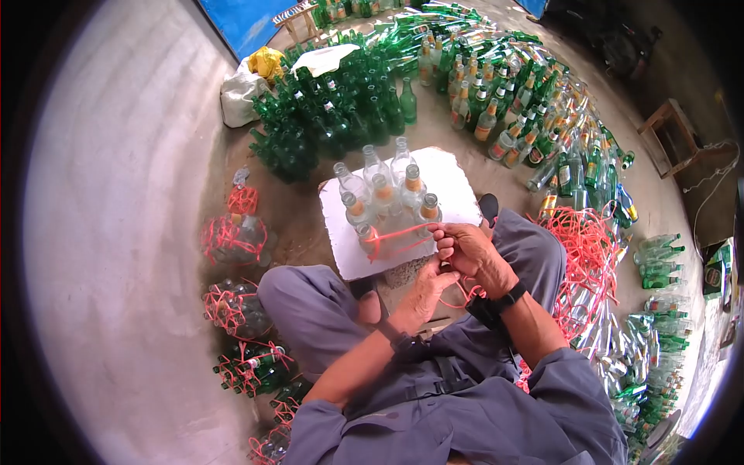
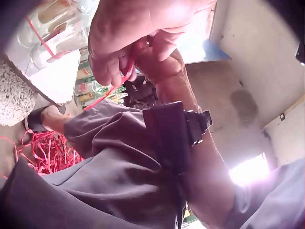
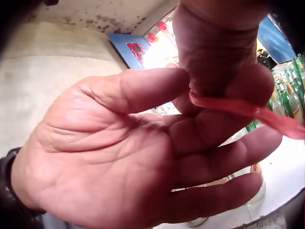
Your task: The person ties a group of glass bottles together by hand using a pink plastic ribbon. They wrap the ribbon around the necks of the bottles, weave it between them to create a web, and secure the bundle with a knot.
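Observation:
Seven or so clear glass bottles [image 1: 380, 188], several with orange labels, stand grouped on a white foam board [image 1: 453, 182] in the head view. A red plastic strap [image 1: 399, 235] runs along the near side of the group to my hands. My right hand [image 1: 469, 248], fingers curled, pinches the strap just beyond the nearest bottles. Just below it, my left hand [image 1: 422, 293] holds the strap too, at its thumb and forefinger. In the right wrist view the left palm [image 3: 109, 152] faces the camera, its other fingers extended. The strap [image 3: 248, 109] crosses between both hands.
Green bottles [image 1: 364, 108] crowd the floor ahead; labelled bottles [image 1: 511, 116] curve round to the right. A tangle of red strap [image 1: 581, 256] lies beside the right knee. Strapped bundles of bottles [image 1: 236, 232] line the left side. A wooden stool [image 1: 668, 139] is at the far right.

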`<state>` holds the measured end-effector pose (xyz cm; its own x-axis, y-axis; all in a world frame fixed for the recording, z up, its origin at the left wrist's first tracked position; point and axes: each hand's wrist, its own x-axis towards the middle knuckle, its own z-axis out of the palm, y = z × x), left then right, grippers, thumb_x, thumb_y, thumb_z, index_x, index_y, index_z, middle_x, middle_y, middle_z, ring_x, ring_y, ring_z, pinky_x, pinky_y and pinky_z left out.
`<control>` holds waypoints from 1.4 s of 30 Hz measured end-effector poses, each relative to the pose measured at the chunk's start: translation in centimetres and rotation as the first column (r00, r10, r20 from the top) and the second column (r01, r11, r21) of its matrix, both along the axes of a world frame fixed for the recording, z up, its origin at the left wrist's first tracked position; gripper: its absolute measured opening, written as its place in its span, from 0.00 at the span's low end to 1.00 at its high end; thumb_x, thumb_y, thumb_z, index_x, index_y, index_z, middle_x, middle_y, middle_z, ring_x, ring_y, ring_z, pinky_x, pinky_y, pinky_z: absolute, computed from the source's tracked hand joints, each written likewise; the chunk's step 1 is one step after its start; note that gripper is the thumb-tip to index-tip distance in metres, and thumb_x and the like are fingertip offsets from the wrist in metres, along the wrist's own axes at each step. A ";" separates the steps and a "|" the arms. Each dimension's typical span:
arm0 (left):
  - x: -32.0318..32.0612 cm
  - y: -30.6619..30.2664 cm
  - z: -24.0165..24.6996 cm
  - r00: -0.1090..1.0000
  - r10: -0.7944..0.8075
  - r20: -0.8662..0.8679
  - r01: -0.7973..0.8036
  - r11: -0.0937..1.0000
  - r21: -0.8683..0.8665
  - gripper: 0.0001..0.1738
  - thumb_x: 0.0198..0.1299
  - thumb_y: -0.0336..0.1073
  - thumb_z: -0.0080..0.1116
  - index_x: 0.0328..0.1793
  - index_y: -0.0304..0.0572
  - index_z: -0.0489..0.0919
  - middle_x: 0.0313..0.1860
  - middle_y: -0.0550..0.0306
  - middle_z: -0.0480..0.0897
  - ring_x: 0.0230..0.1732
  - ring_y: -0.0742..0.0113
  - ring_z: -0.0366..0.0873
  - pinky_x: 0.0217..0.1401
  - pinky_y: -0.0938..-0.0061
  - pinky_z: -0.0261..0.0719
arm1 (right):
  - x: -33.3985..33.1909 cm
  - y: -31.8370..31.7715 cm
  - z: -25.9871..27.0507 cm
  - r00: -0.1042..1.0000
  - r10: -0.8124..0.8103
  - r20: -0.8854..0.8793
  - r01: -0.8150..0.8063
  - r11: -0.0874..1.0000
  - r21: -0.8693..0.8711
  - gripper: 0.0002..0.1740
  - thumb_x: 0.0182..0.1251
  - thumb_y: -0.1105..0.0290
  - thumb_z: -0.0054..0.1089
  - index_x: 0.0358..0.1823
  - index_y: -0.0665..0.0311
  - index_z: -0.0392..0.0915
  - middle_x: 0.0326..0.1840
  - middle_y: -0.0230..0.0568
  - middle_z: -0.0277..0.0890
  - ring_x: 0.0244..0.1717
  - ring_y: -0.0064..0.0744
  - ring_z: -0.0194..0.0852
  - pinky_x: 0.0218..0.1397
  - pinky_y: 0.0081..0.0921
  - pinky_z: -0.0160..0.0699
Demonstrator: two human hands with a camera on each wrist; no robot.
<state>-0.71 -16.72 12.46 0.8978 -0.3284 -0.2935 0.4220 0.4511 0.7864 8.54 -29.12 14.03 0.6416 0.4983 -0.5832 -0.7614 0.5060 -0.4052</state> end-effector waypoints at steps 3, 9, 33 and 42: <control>-0.4 0.1 -0.1 1.000 0.004 -0.020 -0.003 0.999 0.047 0.20 0.69 0.31 0.48 0.65 0.29 0.72 0.54 0.51 0.81 0.55 0.66 0.78 0.63 0.71 0.74 | -0.1 -0.1 -0.4 1.000 0.005 0.026 -0.004 1.000 -0.025 0.13 0.79 0.72 0.48 0.54 0.74 0.73 0.32 0.28 0.71 0.25 0.14 0.63 0.27 0.13 0.68; -0.1 0.5 2.2 0.989 -0.140 0.050 0.116 0.937 0.329 0.16 0.72 0.34 0.45 0.50 0.29 0.79 0.37 0.53 0.84 0.43 0.66 0.82 0.55 0.72 0.79 | -0.7 -1.2 -0.8 0.976 0.003 0.216 0.029 0.989 -0.147 0.16 0.75 0.70 0.55 0.54 0.78 0.77 0.38 0.37 0.78 0.33 0.22 0.76 0.34 0.18 0.78; 6.9 -1.4 9.9 0.994 -0.018 0.109 0.000 0.987 0.159 0.09 0.69 0.30 0.46 0.47 0.31 0.75 0.38 0.49 0.84 0.36 0.68 0.81 0.41 0.74 0.80 | -6.7 -3.8 1.9 0.937 -0.328 0.121 0.319 0.944 0.089 0.23 0.72 0.59 0.51 0.63 0.62 0.75 0.48 0.33 0.83 0.41 0.23 0.77 0.37 0.19 0.70; 7.8 -1.5 8.9 0.982 0.020 0.188 -0.080 0.946 0.314 0.10 0.70 0.33 0.50 0.48 0.37 0.81 0.43 0.54 0.87 0.45 0.69 0.84 0.51 0.71 0.77 | -2.1 -5.1 2.8 0.791 -0.461 0.403 0.525 0.849 -0.060 0.23 0.76 0.56 0.51 0.61 0.67 0.76 0.50 0.35 0.83 0.42 0.21 0.70 0.46 0.22 0.65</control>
